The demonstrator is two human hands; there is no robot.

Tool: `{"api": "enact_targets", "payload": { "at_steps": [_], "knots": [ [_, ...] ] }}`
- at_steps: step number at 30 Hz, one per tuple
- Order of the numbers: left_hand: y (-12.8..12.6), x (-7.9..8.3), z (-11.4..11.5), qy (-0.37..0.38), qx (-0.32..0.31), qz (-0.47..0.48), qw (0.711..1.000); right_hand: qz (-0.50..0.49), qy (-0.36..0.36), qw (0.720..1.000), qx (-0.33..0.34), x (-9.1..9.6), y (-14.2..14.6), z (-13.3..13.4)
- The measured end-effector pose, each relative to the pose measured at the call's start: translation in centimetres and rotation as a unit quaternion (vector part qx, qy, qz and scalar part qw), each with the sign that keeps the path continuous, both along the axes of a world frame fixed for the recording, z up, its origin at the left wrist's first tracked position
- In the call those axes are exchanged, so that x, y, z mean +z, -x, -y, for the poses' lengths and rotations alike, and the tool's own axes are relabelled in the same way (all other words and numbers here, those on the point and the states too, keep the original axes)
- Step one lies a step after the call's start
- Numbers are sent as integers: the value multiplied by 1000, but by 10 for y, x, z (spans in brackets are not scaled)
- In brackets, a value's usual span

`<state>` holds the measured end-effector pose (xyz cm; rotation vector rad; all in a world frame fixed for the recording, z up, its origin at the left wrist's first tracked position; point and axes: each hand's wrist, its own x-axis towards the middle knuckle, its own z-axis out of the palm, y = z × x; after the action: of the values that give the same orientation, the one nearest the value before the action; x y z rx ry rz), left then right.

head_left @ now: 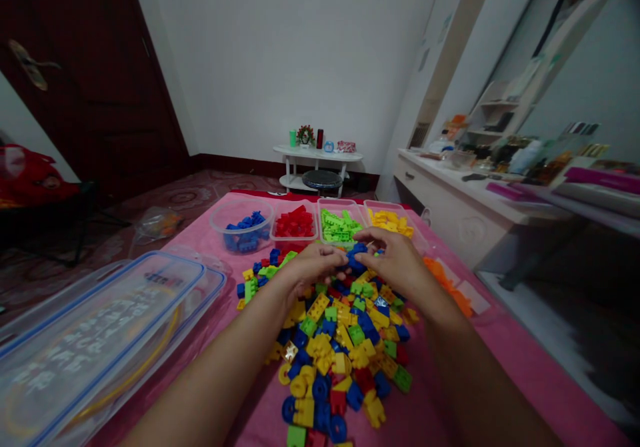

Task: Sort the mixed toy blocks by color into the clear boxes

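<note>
A heap of small plastic building blocks [340,347] in blue, yellow, green and red lies on a pink cloth [440,407]. Both my hands meet over the far end of the heap. My left hand [310,268] and my right hand [395,263] are closed together on a clump of blue blocks [356,257] held between their fingertips. Beyond the hands stand sorted containers: a round tub of blue blocks [243,225], then tubs of red blocks [295,223], green blocks [339,225] and yellow blocks [391,220].
A large clear storage box with a blue-rimmed lid [95,340] sits at the left. Orange pieces [447,283] lie on the cloth to the right. A white dresser [460,213] stands along the right wall, and a small white side table [317,160] stands behind.
</note>
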<state>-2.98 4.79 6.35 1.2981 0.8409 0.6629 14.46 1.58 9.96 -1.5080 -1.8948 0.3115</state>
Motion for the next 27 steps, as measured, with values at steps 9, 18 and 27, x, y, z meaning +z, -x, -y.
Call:
{"api": "enact_targets", "payload": {
  "at_steps": [9, 18, 27],
  "knots": [
    [7, 1, -6, 253, -34, 237, 937, -65, -8, 996, 65, -8, 20, 5],
    [18, 6, -21, 223, 114, 260, 932, -103, -48, 993, 41, -9, 19, 2],
    [75, 47, -93, -115, 409, -4, 905, -90, -55, 994, 25, -4, 17, 2]
  ]
}}
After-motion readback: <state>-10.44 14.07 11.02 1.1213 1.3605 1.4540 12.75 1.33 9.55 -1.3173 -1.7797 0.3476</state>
